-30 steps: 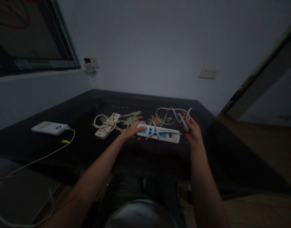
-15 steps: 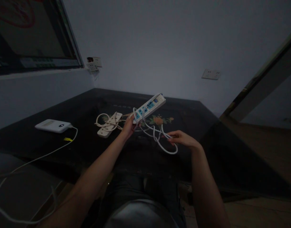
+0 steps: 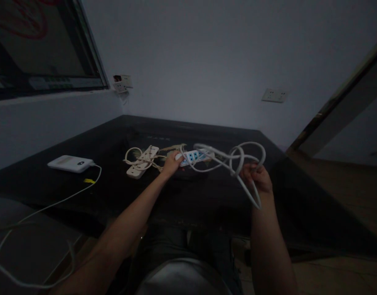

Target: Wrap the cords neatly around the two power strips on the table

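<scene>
Nearest, at the bottom, are the person's dark trousers (image 3: 163, 246), and at the lower left a thin white cable (image 3: 62, 201) hangs in a loose loop past the front edge of the black table (image 3: 200, 200). The cable climbs onto the tabletop, passes just beside a small yellow piece (image 3: 89, 180), and ends in a white device (image 3: 70, 164) lying flat on the left. Farther right, the right hand (image 3: 258, 177) has its fingers curled around loops of a thick white cord (image 3: 240, 159); some loops stand up above the hand and one droops below it. The left hand (image 3: 172, 164) grips the left end of a blue-socketed power strip (image 3: 193, 157), sockets facing up, with cord crossing over it. The strip is over the middle of the table; whether it touches the surface cannot be told. Just left of that hand lies a cream power strip (image 3: 142, 162), its own cord tangled on top. Behind the table rises a pale wall (image 3: 191, 73) with a socket plate (image 3: 274, 95) at right, more sockets (image 3: 122, 83) in the left corner, and a dark window (image 3: 49, 45) beyond them at left.
</scene>
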The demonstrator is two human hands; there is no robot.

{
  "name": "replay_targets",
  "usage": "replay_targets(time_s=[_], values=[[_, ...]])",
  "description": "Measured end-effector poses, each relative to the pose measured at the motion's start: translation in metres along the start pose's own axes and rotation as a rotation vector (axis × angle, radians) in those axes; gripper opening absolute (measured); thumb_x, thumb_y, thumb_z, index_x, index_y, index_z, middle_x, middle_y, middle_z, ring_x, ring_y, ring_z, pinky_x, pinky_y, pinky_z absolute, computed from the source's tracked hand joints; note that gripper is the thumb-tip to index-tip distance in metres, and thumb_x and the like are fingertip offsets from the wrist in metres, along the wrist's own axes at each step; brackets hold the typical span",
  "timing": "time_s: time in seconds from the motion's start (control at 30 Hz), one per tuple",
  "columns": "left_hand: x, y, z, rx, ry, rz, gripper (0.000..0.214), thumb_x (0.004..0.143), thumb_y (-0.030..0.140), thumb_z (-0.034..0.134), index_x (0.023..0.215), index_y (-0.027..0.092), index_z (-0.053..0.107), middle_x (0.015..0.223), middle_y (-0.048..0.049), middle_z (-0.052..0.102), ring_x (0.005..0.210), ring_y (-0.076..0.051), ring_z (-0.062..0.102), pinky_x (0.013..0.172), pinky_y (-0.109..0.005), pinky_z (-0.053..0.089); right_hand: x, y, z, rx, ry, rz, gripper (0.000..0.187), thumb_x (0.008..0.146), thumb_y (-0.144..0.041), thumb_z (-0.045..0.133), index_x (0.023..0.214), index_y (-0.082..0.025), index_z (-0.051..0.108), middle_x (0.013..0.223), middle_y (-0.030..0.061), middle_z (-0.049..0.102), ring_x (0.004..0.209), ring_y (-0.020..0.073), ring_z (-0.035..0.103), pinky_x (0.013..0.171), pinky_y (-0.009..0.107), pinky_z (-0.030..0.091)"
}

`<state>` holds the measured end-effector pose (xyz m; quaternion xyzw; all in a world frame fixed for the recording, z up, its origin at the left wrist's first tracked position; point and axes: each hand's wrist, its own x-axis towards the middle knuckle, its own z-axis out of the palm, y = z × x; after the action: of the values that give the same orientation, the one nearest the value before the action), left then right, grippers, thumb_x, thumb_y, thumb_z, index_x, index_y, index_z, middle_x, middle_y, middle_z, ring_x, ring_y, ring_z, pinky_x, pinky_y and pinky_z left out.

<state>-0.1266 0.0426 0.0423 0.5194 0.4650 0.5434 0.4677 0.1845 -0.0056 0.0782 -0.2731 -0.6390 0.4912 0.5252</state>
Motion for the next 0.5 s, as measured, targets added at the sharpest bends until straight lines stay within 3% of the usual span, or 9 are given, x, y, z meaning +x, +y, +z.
replay_targets(time_s=[0.1,0.3,0.4,0.5], values=[[-0.005,0.001,0.002,0.056,-0.162,-0.014,0.026,0.07,0.036,0.071,0.081,0.017,0.059,0.06,0.0025,0.059,0.042,-0.01,0.052,0.037,-0.018,0.035,0.008,-0.005,0.006,0.068,0.251,-0.163,0.04,0.06,-0.058,0.074,0.088,-0.031,0.061,0.047,-0.0076,0.032,0.042,0.0109,0.031,0.045,0.026,0.028],[-0.025,0.009,0.007,0.044,-0.608,-0.118,0.033,0.072,0.045,0.07,0.079,0.014,0.061,0.055,-0.0004,0.06,0.036,-0.012,0.054,0.034,-0.02,0.037,0.022,-0.001,0.004,0.1,0.399,-0.168,0.034,0.068,-0.041,0.073,0.097,-0.028,0.063,0.055,-0.0059,0.04,0.051,0.0108,0.038,0.049,0.026,0.031],[-0.03,0.014,0.008,-0.039,-0.691,-0.143,0.036,0.072,0.047,0.069,0.081,0.012,0.061,0.056,-0.0011,0.06,0.038,-0.012,0.055,0.035,-0.02,0.041,0.025,0.008,0.0,0.156,0.416,-0.042,0.037,0.065,-0.033,0.077,0.099,-0.024,0.065,0.058,-0.0053,0.048,0.053,0.0093,0.042,0.05,0.023,0.032],[-0.028,0.016,0.005,-0.162,-0.653,-0.131,0.041,0.07,0.051,0.068,0.082,0.013,0.06,0.06,-0.0021,0.061,0.042,-0.013,0.056,0.036,-0.021,0.043,0.027,0.018,-0.002,0.107,0.418,0.084,0.042,0.062,-0.032,0.078,0.101,-0.021,0.066,0.059,-0.0051,0.052,0.052,0.0089,0.044,0.05,0.023,0.032]])
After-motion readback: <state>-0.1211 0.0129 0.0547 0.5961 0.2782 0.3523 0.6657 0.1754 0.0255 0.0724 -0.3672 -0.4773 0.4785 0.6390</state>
